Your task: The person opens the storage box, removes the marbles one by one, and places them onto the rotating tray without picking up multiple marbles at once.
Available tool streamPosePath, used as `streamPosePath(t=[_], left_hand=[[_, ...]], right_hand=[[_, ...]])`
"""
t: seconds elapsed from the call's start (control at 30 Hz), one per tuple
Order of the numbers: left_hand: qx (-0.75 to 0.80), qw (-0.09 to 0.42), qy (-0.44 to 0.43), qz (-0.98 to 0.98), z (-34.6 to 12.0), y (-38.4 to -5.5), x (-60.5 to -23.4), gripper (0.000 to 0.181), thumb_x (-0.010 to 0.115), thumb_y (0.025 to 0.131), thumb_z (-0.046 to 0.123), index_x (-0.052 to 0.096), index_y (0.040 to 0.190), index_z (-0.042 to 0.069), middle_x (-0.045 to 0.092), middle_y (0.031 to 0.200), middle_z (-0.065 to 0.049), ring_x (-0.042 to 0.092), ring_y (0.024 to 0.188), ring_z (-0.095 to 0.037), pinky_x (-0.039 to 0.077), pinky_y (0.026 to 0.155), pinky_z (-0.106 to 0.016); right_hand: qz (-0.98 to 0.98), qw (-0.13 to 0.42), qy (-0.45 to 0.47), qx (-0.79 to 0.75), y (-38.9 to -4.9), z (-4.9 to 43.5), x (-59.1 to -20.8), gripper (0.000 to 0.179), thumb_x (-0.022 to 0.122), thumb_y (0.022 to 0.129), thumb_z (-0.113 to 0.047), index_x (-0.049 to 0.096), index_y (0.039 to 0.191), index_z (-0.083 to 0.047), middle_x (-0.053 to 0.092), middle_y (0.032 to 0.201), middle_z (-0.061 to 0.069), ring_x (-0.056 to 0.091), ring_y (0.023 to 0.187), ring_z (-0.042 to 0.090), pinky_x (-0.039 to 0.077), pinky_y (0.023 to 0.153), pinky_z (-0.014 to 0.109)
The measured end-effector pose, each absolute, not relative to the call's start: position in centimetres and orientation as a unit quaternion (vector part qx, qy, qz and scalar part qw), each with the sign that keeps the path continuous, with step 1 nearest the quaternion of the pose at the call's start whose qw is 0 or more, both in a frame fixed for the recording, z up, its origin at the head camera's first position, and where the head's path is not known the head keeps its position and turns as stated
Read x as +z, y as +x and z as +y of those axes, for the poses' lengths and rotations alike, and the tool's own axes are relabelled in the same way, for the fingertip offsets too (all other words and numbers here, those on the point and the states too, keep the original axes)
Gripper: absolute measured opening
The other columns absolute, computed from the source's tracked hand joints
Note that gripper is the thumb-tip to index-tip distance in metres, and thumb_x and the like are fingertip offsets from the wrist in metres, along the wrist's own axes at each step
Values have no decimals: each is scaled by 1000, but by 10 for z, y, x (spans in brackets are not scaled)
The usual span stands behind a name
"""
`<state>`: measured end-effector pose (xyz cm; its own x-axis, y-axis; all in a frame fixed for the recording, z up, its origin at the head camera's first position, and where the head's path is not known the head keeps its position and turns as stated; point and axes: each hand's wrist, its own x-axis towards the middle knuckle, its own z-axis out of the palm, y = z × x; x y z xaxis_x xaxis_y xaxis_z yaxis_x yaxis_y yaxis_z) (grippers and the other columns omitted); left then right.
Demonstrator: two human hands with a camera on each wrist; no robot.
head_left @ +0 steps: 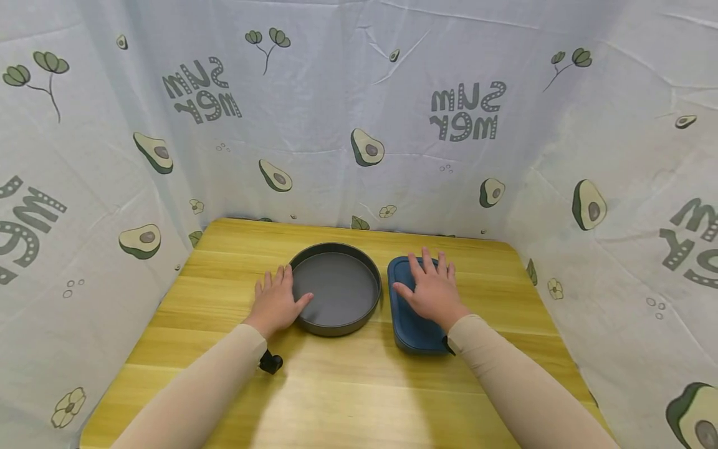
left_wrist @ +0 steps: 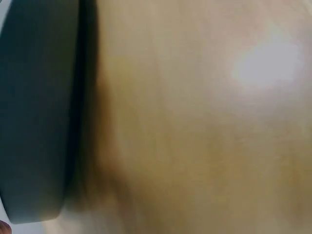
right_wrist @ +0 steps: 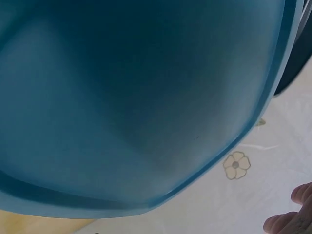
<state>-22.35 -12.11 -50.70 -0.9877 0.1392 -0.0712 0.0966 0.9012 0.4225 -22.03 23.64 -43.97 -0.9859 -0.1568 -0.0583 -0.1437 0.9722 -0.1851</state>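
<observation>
A round, dark grey pan [head_left: 336, 290] with a low wall lies on the table, its inside bare. My left hand [head_left: 275, 302] is at its left rim, fingers spread and thumb reaching over the edge; in the left wrist view the dark outer wall [left_wrist: 36, 112] fills the left side. To the right of the pan is a blue rectangular container with a lid [head_left: 412, 324]. Over this lid my right hand [head_left: 430, 293] is held with spread fingers, covering part of it. The right wrist view shows the lid [right_wrist: 146, 122] close up, with some fingers [right_wrist: 301, 217] at the lower right corner.
The yellow wood table [head_left: 331, 399] is enclosed at the back and both sides by a white curtain [head_left: 314, 112] printed with avocados, flowers and lettering. A small black device [head_left: 271, 363] sits at the left wrist. A narrow strip of table separates pan and container.
</observation>
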Motion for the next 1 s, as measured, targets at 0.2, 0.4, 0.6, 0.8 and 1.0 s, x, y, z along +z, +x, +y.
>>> streamPosePath(t=[0.2, 0.4, 0.6, 0.8, 1.0], left_hand=[[226, 71, 45, 971, -124, -218, -517, 101, 53, 104, 62, 8, 168, -2, 12, 175, -25, 7, 159, -57, 5, 126, -75], [244, 86, 37, 965, -123, -215, -522, 102, 52, 105, 61, 3, 168, -1, 9, 176, -24, 6, 159, -57, 7, 125, -75], [259, 92, 32, 961, -122, -214, -529, 102, 50, 105, 60, -4, 168, 0, 5, 176, -24, 8, 159, -58, 9, 124, -77], [281, 96, 27, 954, -122, -215, -532, 103, 52, 105, 57, -7, 168, 2, 4, 177, -23, 10, 159, -57, 8, 124, -77], [299, 98, 26, 949, -123, -214, -532, 102, 53, 105, 54, -8, 168, 2, 5, 177, -22, 12, 159, -55, 8, 124, -77]], right_hand=[[992, 34, -75, -96, -217, 241, -442, 89, 51, 105, -61, 19, 170, -9, 2, 176, 25, -8, 158, 60, -1, 124, 77], [992, 30, -74, -96, -214, 245, -443, 90, 51, 105, -62, 19, 170, -10, 2, 176, 25, -7, 158, 60, 1, 124, 77], [993, 31, -76, -90, -210, 249, -445, 89, 52, 105, -60, 19, 170, -9, 3, 176, 26, -6, 158, 60, 2, 125, 76], [992, 31, -80, -90, -206, 252, -448, 89, 52, 105, -61, 21, 169, -8, 5, 176, 26, -3, 159, 59, 5, 126, 74], [992, 39, -92, -77, -201, 255, -449, 87, 53, 105, -58, 21, 169, -8, 9, 175, 27, -1, 159, 59, 8, 125, 75]])
